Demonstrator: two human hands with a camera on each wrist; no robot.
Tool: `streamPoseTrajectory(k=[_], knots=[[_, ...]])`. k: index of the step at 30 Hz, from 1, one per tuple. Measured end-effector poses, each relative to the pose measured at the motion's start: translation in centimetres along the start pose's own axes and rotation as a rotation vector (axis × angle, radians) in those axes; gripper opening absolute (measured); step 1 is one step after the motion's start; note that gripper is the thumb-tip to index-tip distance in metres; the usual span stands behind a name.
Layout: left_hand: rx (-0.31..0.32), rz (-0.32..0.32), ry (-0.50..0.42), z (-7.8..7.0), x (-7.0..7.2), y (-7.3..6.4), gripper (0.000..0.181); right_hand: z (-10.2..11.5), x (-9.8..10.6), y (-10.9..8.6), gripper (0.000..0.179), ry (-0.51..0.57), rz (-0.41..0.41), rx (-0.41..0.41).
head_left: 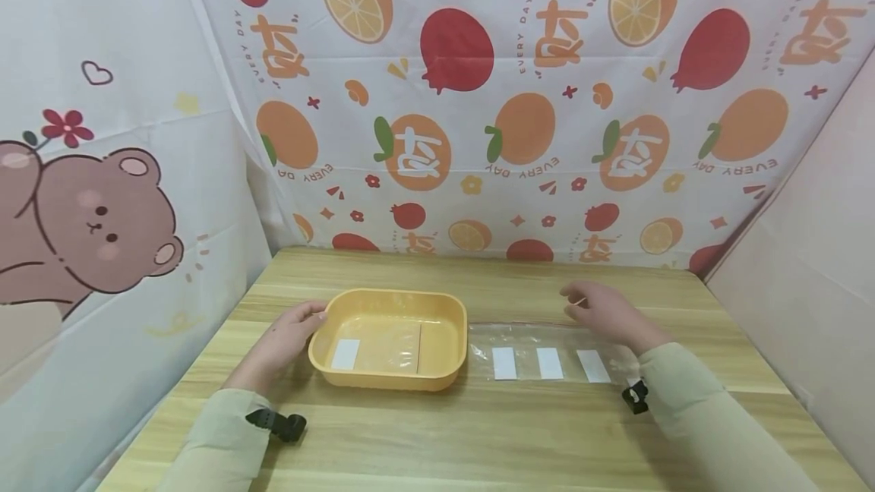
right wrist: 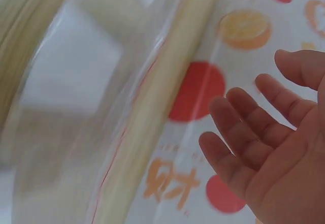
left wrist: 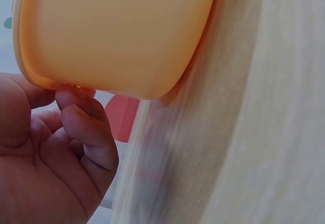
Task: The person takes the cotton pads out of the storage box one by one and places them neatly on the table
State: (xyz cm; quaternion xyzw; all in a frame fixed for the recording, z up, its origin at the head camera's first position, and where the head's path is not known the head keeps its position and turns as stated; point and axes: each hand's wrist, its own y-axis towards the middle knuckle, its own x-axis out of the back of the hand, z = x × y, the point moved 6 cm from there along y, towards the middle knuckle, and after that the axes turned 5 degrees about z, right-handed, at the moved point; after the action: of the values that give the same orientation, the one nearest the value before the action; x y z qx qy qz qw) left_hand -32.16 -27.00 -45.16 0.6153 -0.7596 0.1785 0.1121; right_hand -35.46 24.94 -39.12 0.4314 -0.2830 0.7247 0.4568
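Note:
A yellow plastic basin (head_left: 390,383) stands on the table left of centre. My left hand (head_left: 279,342) pinches its left rim between thumb and fingers; the left wrist view shows the fingertips (left wrist: 84,120) curled at the rim. Inside the basin lies a clear plastic bag (head_left: 383,344) with a white label. To the right, several clear zip bags (head_left: 522,340) with white labels lie in a row, partly covered by my right forearm. Over their far edge hovers my right hand (head_left: 608,313), fingers loosely bent and holding nothing. A red zip line shows along the bags (right wrist: 133,112) in the right wrist view.
The wooden table (head_left: 437,439) carries the basin and bags. A fruit-print cloth (head_left: 458,97) hangs behind its back edge, a bear-print cloth (head_left: 102,211) on the left and a pale sheet (head_left: 800,249) on the right. Each wrist wears a black strap.

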Motion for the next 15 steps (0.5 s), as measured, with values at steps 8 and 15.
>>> streamPoseTrajectory(k=[8, 15], knots=[[0.008, -0.002, 0.012, -0.2, -0.1, -0.3, 0.051, 4.3, -1.2, 0.1, 0.048, 0.339, 0.063, -0.011], [0.006, -0.008, 0.007, -0.1, -0.2, -0.5, 0.051, 8.8, -3.2, 0.1, 0.053, 0.687, 0.196, 0.062]])
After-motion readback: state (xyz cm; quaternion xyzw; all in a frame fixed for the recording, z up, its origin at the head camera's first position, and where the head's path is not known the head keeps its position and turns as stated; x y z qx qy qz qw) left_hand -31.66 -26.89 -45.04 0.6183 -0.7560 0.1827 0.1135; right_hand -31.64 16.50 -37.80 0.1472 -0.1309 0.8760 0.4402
